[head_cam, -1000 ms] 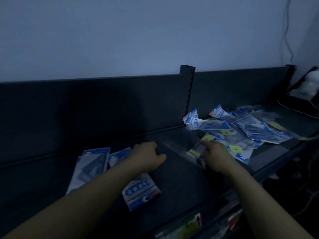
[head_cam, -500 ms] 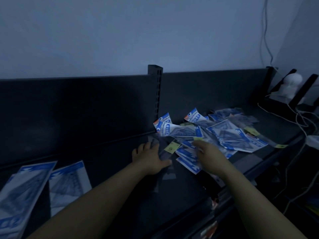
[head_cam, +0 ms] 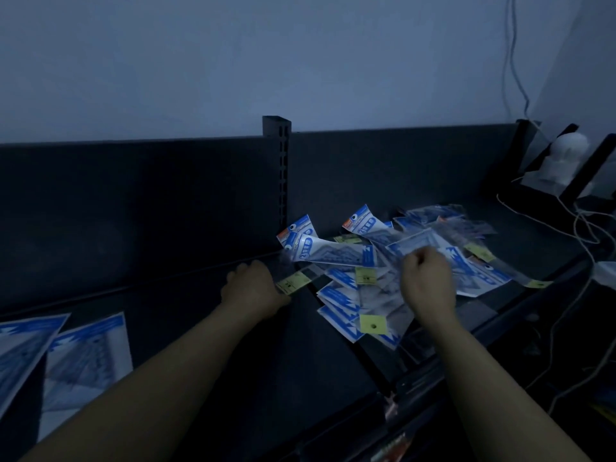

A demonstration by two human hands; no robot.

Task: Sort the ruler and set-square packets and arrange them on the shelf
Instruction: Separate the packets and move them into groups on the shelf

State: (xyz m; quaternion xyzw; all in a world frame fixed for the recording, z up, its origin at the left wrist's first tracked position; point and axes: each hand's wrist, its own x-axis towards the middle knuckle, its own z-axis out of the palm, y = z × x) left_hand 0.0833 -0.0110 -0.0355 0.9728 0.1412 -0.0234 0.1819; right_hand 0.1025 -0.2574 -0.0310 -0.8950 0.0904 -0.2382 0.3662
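Note:
A loose pile of blue-and-white set-square packets point(head_cam: 343, 295) and clear ruler packets with yellow labels lies on the dark shelf point(head_cam: 206, 345), right of the slotted upright. My left hand point(head_cam: 251, 290) rests palm-down on a clear ruler packet point(head_cam: 293, 282) at the pile's left edge; its yellow label sticks out beside my thumb. Over the middle of the pile my right hand point(head_cam: 428, 281) is raised with fingers curled, gripping the edge of a blurred set-square packet point(head_cam: 430, 240). Two set-square packets point(head_cam: 90, 355) lie flat side by side at the far left.
A slotted metal upright point(head_cam: 281, 175) divides the shelf's back panel. At the right end stand a white device point(head_cam: 563, 161) and loose white cables point(head_cam: 580, 228). A lower shelf edge with price tags point(head_cam: 393, 451) shows at the bottom.
The view has swung right, so the two sorted packets slid to the left edge. My right hand rose off the pile and curled into a grip. My left hand stayed on the clear ruler packet.

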